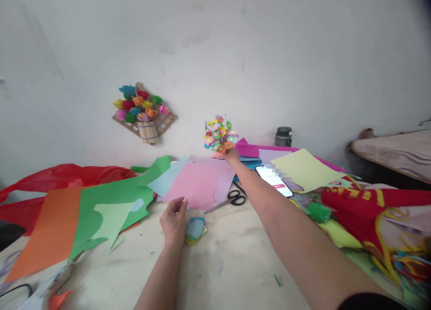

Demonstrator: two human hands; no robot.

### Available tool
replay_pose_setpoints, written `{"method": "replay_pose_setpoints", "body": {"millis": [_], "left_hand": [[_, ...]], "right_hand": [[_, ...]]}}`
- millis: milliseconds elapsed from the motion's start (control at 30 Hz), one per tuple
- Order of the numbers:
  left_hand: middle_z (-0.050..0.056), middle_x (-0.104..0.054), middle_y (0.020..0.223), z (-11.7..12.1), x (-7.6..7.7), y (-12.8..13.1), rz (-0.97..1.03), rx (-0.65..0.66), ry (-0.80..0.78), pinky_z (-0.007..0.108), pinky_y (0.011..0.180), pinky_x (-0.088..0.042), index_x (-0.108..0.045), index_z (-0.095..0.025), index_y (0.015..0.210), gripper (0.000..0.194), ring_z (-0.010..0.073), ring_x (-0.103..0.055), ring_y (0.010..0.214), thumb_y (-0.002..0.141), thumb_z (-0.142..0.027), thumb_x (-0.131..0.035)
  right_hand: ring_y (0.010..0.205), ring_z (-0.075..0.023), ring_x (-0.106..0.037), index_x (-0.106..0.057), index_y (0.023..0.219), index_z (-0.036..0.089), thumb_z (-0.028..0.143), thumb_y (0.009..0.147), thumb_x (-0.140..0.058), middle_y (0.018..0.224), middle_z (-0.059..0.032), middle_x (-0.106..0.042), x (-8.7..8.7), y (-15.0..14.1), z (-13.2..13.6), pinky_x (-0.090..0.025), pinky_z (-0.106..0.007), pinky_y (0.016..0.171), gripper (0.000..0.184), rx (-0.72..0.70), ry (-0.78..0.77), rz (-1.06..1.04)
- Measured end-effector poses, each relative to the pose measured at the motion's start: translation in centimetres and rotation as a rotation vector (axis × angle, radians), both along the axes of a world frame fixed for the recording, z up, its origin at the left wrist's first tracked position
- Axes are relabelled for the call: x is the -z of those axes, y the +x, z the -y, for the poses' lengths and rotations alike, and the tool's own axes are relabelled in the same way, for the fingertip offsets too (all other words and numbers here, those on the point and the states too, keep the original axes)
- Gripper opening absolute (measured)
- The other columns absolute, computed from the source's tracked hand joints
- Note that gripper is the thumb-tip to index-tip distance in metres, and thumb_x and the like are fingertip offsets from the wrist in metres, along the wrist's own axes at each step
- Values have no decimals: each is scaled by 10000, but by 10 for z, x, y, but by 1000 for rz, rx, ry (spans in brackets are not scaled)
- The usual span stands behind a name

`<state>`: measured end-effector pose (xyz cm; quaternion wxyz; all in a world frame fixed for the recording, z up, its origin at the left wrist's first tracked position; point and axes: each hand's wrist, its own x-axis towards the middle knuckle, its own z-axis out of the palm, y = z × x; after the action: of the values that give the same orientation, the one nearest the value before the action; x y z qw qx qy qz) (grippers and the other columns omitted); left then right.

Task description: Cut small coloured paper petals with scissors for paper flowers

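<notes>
Reaching far forward, my right hand (230,155) is closed at the base of a bunch of small colourful paper flowers (220,135) near the wall. Its fingertips are partly hidden behind the hand. My left hand (174,218) hovers over the table's middle with thumb and fingers pinched together; whatever lies between them is too small to name. Beside it rests a small stack of cut paper pieces (195,229), a pale blue one on top. Black-handled scissors (232,199) lie between both arms, next to a pink paper sheet (191,184).
Orange (50,224) and green paper (97,207) cover the left side. At right lie a lit phone (274,181), a pale yellow sheet (303,168) and red cloth (357,207) with yellow trim. A dark jar (283,136) stands by the wall, and a flower basket decoration (147,131) hangs there.
</notes>
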<state>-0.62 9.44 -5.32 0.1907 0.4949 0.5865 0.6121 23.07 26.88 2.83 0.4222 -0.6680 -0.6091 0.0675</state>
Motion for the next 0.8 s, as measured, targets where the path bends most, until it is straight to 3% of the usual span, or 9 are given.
{"method": "replay_pose_setpoints", "body": {"millis": [167, 367, 800], "left_hand": [[67, -681, 760, 0, -1, 1, 50, 14, -4, 289, 685, -472, -662, -152, 857, 361, 176, -617, 693, 649, -445, -633], [48, -638, 669, -1, 1, 1, 62, -15, 43, 274, 631, -451, -638, -147, 869, 378, 167, -597, 643, 687, -475, -590], [28, -620, 628, 1, 3, 2, 41, -1, 44, 258, 594, -436, -634, -156, 824, 332, 148, -575, 588, 693, -459, -595]], "right_hand": [[924, -231, -616, -567, 1105, 180, 322, 828, -492, 1026, -109, -656, -2, -4, -1, -443, -269, 674, 320, 43, -60, 101], [984, -244, -596, -598, 1064, 152, 273, 846, -487, 1025, -139, -647, 9, -14, -7, -429, -283, 733, 273, 38, -92, 287], [1047, -245, -565, -580, 1131, 122, 229, 849, -516, 1097, -159, -627, 25, -21, -26, -401, -309, 863, 309, 12, -132, 297]]}}
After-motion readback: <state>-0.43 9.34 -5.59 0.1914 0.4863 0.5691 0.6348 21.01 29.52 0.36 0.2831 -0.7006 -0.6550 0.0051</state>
